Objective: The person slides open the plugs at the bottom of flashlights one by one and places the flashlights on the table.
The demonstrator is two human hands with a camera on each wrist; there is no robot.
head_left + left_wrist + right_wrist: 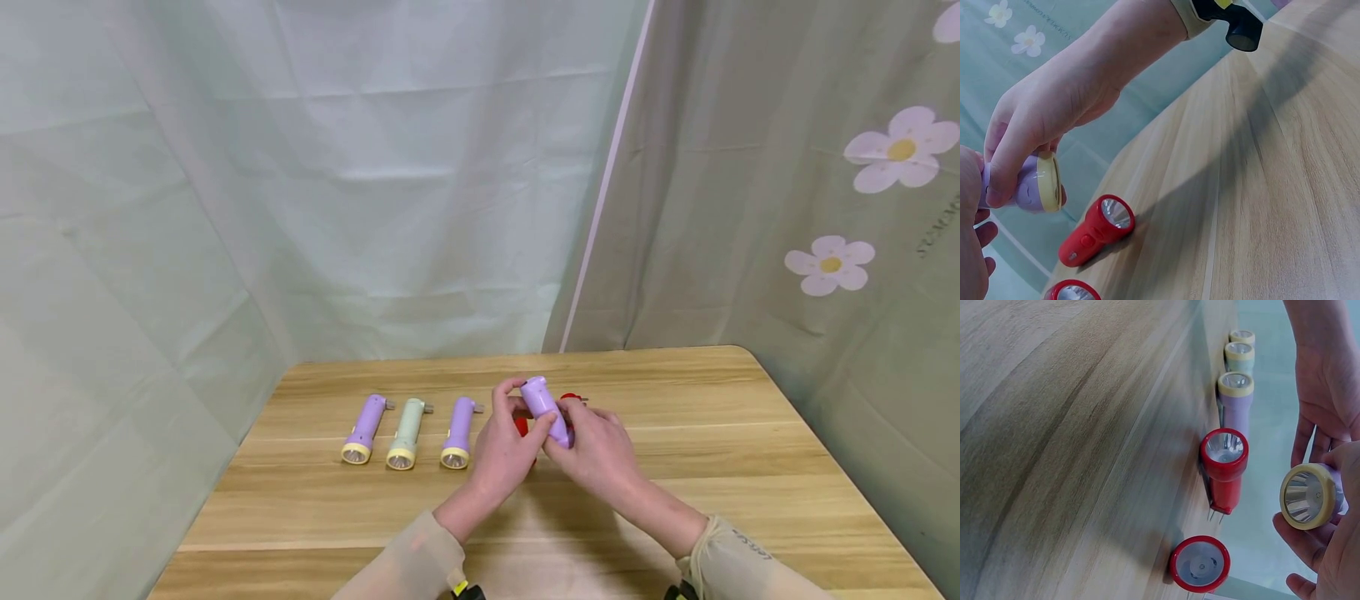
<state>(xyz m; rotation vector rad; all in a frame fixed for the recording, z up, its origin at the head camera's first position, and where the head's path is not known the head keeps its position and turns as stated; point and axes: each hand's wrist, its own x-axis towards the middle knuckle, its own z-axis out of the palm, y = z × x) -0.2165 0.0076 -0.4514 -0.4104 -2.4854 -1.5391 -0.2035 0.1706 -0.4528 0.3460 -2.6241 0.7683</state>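
Both hands hold a purple flashlight (542, 402) with a pale yellow head above the table. My left hand (498, 446) has its thumb on the body and its index finger near the tail end. Near the head end, my right hand (597, 446) grips the flashlight; the right wrist view shows the reflector in the yellow rim (1307, 497). Under and behind the hands, two red flashlights lie on the table, one (1224, 462) nearer the left hand and the other (1200, 564) further right, each with metal prongs. The hands partly hide them in the head view.
Left of the hands lie a purple flashlight (461, 432), a pale green flashlight (407, 433) and another purple flashlight (366, 427) in a row, heads toward me, prongs sticking out. The wooden table (315, 517) is bordered by hanging curtains (420, 208) at the back and sides.
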